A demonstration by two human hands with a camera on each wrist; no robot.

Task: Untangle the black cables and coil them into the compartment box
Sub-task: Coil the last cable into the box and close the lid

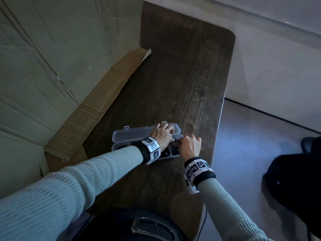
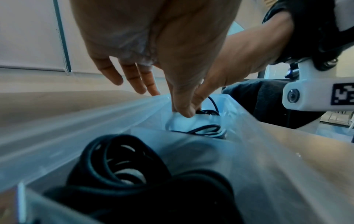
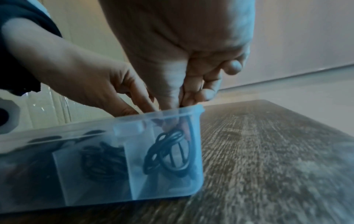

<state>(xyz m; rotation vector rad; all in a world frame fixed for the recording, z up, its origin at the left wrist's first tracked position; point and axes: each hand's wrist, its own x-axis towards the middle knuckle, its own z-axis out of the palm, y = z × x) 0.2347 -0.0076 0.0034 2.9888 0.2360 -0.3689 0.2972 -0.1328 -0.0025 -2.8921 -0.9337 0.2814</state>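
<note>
Cables [image 3: 168,153] lay coiled in the end compartment of the clear plastic box [image 3: 197,151], a loose black bundle seen through the wall in the right wrist view. A second coil [image 3: 101,160] sat in the compartment next to it, and the left wrist view showed a thicker coil [image 2: 118,160] in a nearer compartment. No black cable showed loose on the bench [image 1: 182,75], so most of the sorting looked done, though the hands hid part of the box.

Both hands worked at that end compartment. The right hand [image 1: 190,145] had its thumb and forefinger pinched together on a strand of the cable at the rim; that grip was narrow, with the other fingers curled clear. The left hand [image 1: 162,136] reached in from the other side, its thumb and forefinger dipped into the same compartment and touching the coil while the remaining fingers stayed straight over the lid [image 1: 132,133]; whether it pinched the cable or only pressed it down, I could not tell.

What seemed left was tucking the last strand under the rim and, probably, shutting the hinged lid, which lay open behind the box. A flattened cardboard sheet [image 1: 97,105] leaned along the bench's left side.
</note>
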